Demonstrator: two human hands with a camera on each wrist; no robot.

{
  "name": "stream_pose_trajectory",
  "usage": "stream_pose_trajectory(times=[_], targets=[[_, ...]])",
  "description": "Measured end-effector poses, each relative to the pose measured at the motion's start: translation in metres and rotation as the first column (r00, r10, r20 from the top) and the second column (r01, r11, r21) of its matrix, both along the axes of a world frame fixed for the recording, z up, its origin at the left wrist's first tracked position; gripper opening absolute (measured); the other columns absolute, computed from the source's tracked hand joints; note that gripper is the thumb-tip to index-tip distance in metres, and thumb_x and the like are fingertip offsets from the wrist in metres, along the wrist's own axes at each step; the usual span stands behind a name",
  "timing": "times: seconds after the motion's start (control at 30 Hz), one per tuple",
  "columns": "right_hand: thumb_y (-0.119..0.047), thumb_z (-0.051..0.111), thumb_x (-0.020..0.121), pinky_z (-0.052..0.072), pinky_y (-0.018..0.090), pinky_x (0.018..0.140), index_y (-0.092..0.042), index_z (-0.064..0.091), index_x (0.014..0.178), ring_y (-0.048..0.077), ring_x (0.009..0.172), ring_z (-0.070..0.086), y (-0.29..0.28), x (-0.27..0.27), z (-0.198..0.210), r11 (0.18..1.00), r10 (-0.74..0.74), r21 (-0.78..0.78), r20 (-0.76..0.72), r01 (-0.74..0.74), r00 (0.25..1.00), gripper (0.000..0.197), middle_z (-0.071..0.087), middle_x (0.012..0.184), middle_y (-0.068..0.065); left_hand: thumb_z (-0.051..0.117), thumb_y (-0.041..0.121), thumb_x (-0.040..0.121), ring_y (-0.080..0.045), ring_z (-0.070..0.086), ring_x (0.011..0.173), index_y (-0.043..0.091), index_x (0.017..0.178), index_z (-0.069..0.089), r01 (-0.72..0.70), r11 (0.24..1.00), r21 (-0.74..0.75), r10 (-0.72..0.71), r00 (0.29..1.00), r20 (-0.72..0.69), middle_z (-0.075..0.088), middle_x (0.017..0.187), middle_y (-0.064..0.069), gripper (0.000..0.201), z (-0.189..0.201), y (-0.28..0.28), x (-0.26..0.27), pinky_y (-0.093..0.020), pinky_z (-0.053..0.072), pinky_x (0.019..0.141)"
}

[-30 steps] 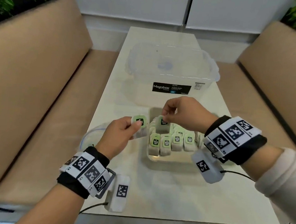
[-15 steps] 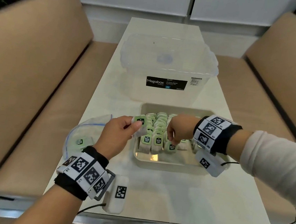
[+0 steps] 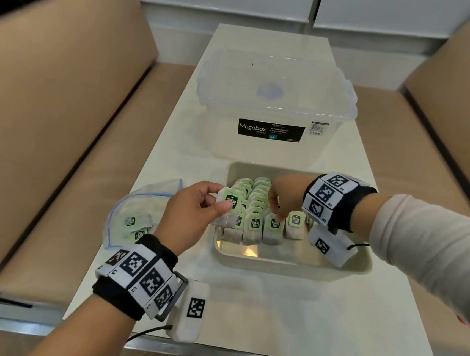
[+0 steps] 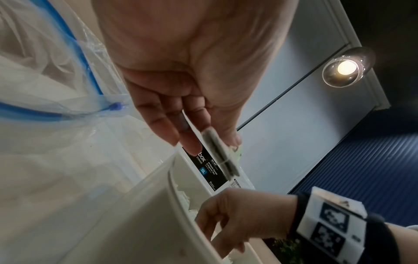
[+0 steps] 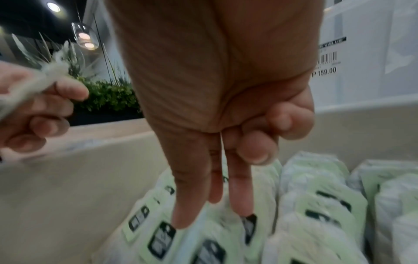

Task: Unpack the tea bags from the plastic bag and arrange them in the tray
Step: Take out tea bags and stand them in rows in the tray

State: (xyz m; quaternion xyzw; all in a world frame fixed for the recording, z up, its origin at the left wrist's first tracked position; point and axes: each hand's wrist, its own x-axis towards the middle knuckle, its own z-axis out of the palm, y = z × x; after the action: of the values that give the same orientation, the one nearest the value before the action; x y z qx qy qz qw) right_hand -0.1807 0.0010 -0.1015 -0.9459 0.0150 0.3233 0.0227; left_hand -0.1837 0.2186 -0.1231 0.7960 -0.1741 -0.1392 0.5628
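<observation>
A person sits at a long pale table with tan padded benches on either side, white wall panels at the far end and green plants in the far corners.

The left hand hovers at the near left corner of a shallow cream rectangular tray, its thumb and fingers pinching a white paper tea bag with a pale green tag. From the left wrist camera that held bag shows only edge-on and blurred, so its print cannot be read there.

The right hand reaches down into the tray. Its thumb and first two fingers point straight down onto the nearest tea bag of the third row, while the last two fingers curl into the palm. Whether it is gripping that bag or only touching it cannot be told, since the fingertips are blurred and cover the contact.

The tray holds rows of matching tea bags standing upright, running from far to near; the far bags are partly hidden by the right hand, and the right wrist band covers the tray's right side.

A clear zip-top plastic bag with a blue seal lies on the table left of the tray, partly behind the left wrist; at least two tea bags show dimly through it.

Beyond the tray stands a large translucent lidded storage box with a black "Megabox" label. The benches are cut off by the picture's edges.
</observation>
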Motion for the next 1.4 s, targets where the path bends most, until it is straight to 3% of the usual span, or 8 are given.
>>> stream_pose_trajectory(times=[0.13,0.2,0.3,0.53,0.67,0.87,1.17,1.4], targets=[[-0.032,0.082,0.068,0.048,0.029,0.073,-0.022,0.063,0.107,0.015,0.080,0.058,0.000,-0.005,0.026,0.956,-0.101,0.282,0.043,0.085,0.994,0.045,0.067,0.098,-0.001,0.071,0.019,0.079,0.000,0.052,0.053,0.029,0.090,0.060,-0.004,0.999,0.044,0.003,1.000,0.016,0.055,0.058,0.008,0.018,0.004,-0.006,0.001,-0.028,0.049,0.065],[-0.032,0.079,0.071,0.047,0.025,0.066,-0.023,0.062,0.107,0.012,0.068,0.056,0.008,-0.012,0.042,0.854,-0.148,0.507,0.017,0.119,0.989,0.041,0.068,0.091,-0.002,0.072,0.019,0.079,0.000,0.053,0.053,0.029,0.090,0.061,0.010,0.998,0.055,-0.011,1.000,0.023,0.055,0.058,0.009,0.019,0.008,-0.012,0.000,-0.029,0.049,0.066],[-0.026,0.072,0.081,0.040,0.011,0.049,-0.016,0.065,0.093,0.005,0.051,0.052,0.017,-0.021,0.057,0.815,-0.171,0.577,0.160,0.048,0.972,0.017,0.063,0.070,-0.007,0.072,0.020,0.078,-0.003,0.055,0.056,0.025,0.095,0.063,0.041,0.998,0.050,-0.043,0.999,0.030,0.057,0.060,0.009,0.020,0.014,-0.022,-0.004,-0.027,0.050,0.066],[-0.023,0.073,0.081,0.040,0.010,0.047,-0.011,0.070,0.086,0.007,0.048,0.051,0.004,-0.034,0.071,0.842,-0.207,0.537,0.236,0.050,0.950,0.013,0.064,0.063,-0.008,0.078,0.012,0.072,-0.014,0.071,0.077,0.027,0.100,0.064,0.216,0.976,0.031,-0.215,0.976,-0.031,0.073,0.081,0.001,0.034,0.025,-0.041,-0.013,-0.039,0.056,0.082],[-0.019,0.074,0.079,0.039,0.011,0.045,-0.013,0.070,0.083,0.007,0.048,0.047,-0.010,-0.041,0.068,0.845,-0.225,0.526,0.183,0.098,0.957,0.009,0.062,0.061,-0.008,0.081,0.016,0.067,0.001,0.063,0.077,0.032,0.100,0.063,0.250,0.961,0.114,-0.255,0.966,0.031,0.068,0.081,0.013,0.042,0.026,-0.044,-0.012,-0.019,0.053,0.077],[-0.024,0.078,0.073,0.046,0.026,0.062,-0.024,0.065,0.071,0.013,0.061,0.053,-0.032,-0.037,0.042,0.971,-0.134,0.207,0.058,0.119,0.989,0.013,0.062,0.064,-0.009,0.074,0.005,0.072,-0.007,0.058,0.085,0.028,0.101,0.063,0.112,0.950,0.290,-0.163,0.974,0.158,0.064,0.094,0.017,0.038,0.019,-0.028,0.007,-0.001,0.040,0.066],[-0.022,0.074,0.079,0.031,0.005,0.032,-0.011,0.069,0.100,0.002,0.043,0.045,-0.031,-0.022,0.004,1.000,0.020,0.002,-0.132,-0.020,0.991,0.024,0.051,0.061,-0.012,0.071,0.007,0.076,-0.005,0.053,0.078,0.023,0.105,0.065,0.029,0.880,0.474,-0.130,0.975,0.181,0.050,0.102,0.010,0.034,0.011,-0.021,0.018,-0.018,0.037,0.072],[-0.020,0.071,0.082,0.036,0.011,0.039,-0.012,0.068,0.103,0.001,0.050,0.044,-0.033,-0.010,-0.003,0.995,0.040,-0.086,-0.110,-0.049,0.993,0.023,0.052,0.065,-0.012,0.070,0.005,0.076,0.000,0.053,0.073,0.025,0.103,0.065,0.024,0.891,0.454,-0.112,0.980,0.166,0.049,0.103,0.009,0.034,0.009,-0.021,0.019,-0.017,0.040,0.071]])
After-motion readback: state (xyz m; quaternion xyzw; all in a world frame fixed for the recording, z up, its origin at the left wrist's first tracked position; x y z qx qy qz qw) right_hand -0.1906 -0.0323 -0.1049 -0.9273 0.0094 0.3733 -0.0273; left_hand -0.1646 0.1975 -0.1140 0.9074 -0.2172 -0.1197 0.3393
